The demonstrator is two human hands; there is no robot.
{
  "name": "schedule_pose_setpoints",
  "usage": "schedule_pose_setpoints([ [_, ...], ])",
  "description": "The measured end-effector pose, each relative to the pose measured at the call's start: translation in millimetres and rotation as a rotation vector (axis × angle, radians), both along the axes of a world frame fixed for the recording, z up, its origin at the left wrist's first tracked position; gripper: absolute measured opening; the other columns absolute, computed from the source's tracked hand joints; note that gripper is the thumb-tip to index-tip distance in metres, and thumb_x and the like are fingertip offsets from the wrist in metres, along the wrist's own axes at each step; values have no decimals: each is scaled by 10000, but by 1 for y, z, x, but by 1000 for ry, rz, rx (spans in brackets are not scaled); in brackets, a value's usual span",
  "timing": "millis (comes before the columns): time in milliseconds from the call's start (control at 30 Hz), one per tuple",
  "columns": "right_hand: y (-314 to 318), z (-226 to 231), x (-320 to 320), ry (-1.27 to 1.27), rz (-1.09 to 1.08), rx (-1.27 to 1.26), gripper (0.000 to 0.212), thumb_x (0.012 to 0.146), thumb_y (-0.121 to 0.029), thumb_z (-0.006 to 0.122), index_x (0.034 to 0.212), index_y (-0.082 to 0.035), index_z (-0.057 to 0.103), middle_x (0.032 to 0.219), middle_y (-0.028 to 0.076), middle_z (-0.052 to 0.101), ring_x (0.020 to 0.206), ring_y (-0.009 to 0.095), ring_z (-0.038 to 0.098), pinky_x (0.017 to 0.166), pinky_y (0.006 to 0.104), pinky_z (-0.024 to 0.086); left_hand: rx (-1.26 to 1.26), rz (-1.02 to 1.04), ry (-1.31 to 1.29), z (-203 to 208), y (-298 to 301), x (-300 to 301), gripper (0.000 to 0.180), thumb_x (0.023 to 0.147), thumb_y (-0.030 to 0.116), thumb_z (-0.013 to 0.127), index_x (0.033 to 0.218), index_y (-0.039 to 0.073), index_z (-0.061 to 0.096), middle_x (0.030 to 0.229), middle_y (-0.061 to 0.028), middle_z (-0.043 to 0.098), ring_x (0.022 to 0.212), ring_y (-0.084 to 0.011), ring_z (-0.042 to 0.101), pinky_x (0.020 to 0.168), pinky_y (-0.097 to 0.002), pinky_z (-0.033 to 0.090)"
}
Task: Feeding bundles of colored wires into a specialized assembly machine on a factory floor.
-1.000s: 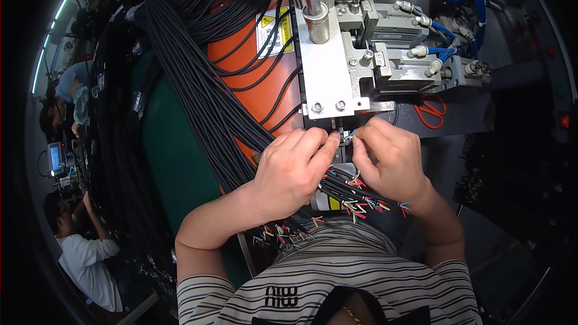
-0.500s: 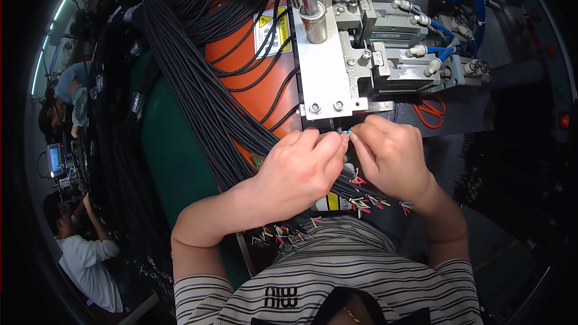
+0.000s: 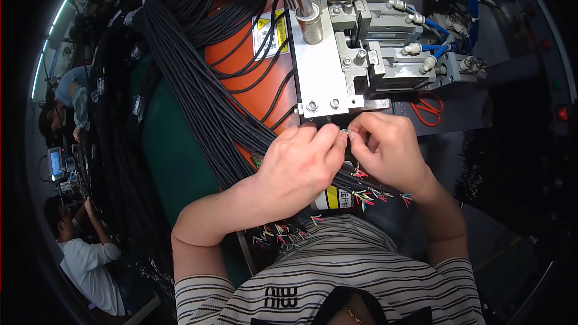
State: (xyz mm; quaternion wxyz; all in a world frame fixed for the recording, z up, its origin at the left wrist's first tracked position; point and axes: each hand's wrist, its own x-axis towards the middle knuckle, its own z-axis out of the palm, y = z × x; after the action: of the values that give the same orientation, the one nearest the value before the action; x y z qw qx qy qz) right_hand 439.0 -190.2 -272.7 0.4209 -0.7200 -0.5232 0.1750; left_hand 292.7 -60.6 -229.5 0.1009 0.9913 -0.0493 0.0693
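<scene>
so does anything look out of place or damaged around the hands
Nothing clearly stands out: no spill or damage shows. The cables lie bundled, and the wires splay in uneven tufts. Tiny flaws wouldn't show.

Pretty cramped up front tbh: the white metal plate (image 3: 322, 78) and pneumatic cylinders (image 3: 406, 73) wall off the space ahead of both hands. The thick black cable bundle (image 3: 186, 72) blocks the left hand's (image 3: 301, 162) outer side, and stripped wire ends (image 3: 364, 197) clutter the near side. Best opening's right of the right hand (image 3: 388, 147), passing below those red scissor handles (image 3: 427, 110).
</scene>
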Motion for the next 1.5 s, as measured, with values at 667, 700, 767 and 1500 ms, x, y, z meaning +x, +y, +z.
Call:
schedule_pose_setpoints([
  [667, -12, 2, -19, 877, 111, 167, 203, 849, 58, 670, 1050, 38, 657, 896, 72, 648, 633, 57, 590, 548, 187, 463, -373, 71, -230, -13, 13, -34, 392, 704, 88, 762, 1065, 4, 636, 775, -88, 629, 669, -266, 614, 602, -352, 457],
  [700, -12, 3, -24, 1235, 34, 135, 170, 861, 65, 653, 1030, 46, 656, 896, 73, 649, 638, 61, 601, 552, 184, 472, -382, 67, -257, -12, 12, -35, 487, 645, 129, 779, 1089, -9, 635, 769, -86, 623, 674, -268, 611, 611, -362, 456],
  [767, -11, -4, -27, 1025, 27, 152, 156, 865, 68, 646, 1020, 50, 652, 901, 70, 647, 635, 61, 598, 548, 185, 469, -336, 91, -268, -15, 10, -32, 486, 634, 81, 760, 1098, 0, 640, 771, -78, 627, 621, -246, 593, 570, -351, 435],
  [1500, -4, 1, -34, 498, -75, 265, 182, 912, 34, 586, 1093, 35, 599, 793, -5, 576, 571, 6, 471, 522, 156, 362, -229, 27, -385, -19, 3, -17, 396, 727, 212, 727, 1027, -32, 641, 898, -127, 653, 655, -243, 594, 586, -341, 430],
])
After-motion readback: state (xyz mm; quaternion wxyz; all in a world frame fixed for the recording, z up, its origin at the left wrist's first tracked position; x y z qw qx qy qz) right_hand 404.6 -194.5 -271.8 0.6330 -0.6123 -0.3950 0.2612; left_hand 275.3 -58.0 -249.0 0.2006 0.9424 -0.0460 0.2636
